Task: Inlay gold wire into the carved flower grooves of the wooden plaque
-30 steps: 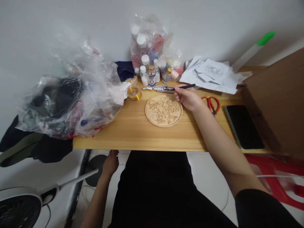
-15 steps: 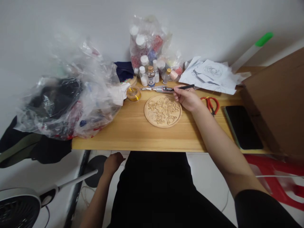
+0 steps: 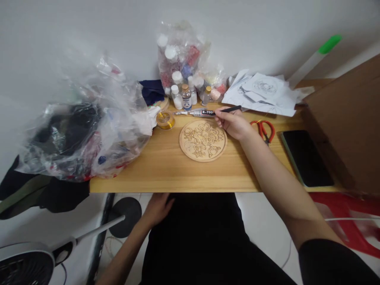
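Beside the round, carved pale-wood disc (image 3: 203,140), the right hand (image 3: 234,124) pinches a slim black stick (image 3: 231,109); below the yellowish wooden table (image 3: 178,180), the left hand (image 3: 158,208) holds its thumb apart.

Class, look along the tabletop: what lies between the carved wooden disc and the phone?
In the head view, the right forearm, then a red-handled tool, come between the carved wooden disc and the phone.

One head-worn view is directed forward and down; the bench (image 3: 178,180) is viewed closely from above its near side, toward the far wall (image 3: 243,31).
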`<state>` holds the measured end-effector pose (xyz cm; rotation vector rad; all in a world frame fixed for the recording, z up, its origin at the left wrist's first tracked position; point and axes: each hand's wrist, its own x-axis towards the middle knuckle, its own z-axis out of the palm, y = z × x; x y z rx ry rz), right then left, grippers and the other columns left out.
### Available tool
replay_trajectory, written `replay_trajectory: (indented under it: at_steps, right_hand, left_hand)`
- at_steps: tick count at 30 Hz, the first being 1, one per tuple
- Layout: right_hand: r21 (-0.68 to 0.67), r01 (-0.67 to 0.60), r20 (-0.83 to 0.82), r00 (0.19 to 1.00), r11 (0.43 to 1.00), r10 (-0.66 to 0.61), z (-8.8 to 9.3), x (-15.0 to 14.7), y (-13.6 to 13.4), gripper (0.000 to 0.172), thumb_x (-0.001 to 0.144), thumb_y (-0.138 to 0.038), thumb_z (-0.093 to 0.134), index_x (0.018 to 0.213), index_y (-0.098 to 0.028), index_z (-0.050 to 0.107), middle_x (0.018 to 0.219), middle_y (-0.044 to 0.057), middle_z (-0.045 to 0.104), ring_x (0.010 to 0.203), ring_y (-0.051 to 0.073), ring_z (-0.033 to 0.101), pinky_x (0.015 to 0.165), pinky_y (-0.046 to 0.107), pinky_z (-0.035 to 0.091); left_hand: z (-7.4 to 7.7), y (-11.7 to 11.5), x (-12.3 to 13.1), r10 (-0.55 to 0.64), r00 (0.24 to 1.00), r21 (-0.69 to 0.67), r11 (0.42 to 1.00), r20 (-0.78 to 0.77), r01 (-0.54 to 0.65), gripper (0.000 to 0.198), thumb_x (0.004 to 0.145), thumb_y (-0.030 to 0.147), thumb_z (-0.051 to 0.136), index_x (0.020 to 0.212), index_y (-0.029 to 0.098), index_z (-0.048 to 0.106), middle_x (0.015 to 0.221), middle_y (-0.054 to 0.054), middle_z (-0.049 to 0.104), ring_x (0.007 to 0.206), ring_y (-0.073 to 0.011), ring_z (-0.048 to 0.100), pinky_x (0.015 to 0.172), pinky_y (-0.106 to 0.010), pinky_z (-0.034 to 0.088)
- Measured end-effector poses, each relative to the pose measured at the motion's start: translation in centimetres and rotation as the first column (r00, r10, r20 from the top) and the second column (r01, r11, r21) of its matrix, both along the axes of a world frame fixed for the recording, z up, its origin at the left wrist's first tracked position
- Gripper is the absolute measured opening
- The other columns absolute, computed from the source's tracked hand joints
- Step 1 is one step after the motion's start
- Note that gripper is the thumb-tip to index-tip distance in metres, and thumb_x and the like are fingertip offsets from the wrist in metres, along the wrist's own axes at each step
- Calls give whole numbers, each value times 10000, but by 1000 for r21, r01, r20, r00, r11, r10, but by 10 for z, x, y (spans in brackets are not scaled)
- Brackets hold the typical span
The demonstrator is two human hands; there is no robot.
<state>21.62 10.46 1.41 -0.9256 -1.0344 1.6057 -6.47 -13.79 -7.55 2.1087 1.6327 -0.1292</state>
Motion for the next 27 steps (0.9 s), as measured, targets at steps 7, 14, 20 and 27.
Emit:
replay_trajectory:
  at_steps: [7, 14, 20, 27]
  right_hand:
    - [13, -15, -16, 1000, 1000, 15, -2, 1, 1, 247, 628, -265, 821, 692, -159, 608, 513, -48, 559, 447, 42, 474, 413, 158, 359]
    - [23, -30, 11, 1000, 999, 29, -5, 1, 4, 289, 616, -322, 831, 702, -162, 605, 518, -60, 564, 424, 31, 457, 392, 155, 357]
    - [-6, -15, 13, 1000, 1000, 15, -5, 4, 10, 341, 565, -353, 852, 685, -168, 592, 505, -65, 548, 423, 37, 455, 375, 164, 339]
    - [-2, -10, 6, 1000, 1000, 10, -6, 8, 15, 285, 672, -347, 796, 711, -173, 574, 504, -60, 503, 413, 30, 413, 367, 166, 272]
  left_hand:
    - [67, 17, 90, -725, 638, 564, 650, 260, 509, 408, 883, 530, 560, 1038, 165, 654, 1111, -69, 670, 1022, -201, 598, 884, -324, 505]
    - [99, 90, 90, -840, 534, 855, 206, -95, 476, 179, 892, 187, 554, 1005, 124, 677, 1052, -35, 706, 1034, -172, 620, 873, -280, 498]
    - [89, 133, 54, -658, 753, 797, 435, -36, 418, 191, 875, 153, 551, 1043, 101, 626, 1087, -93, 688, 1069, -215, 624, 919, -343, 510]
    - [89, 138, 51, -480, 875, 679, 661, 57, 318, 338, 892, 250, 545, 1182, 76, 565, 1228, -159, 603, 1166, -279, 552, 977, -410, 458]
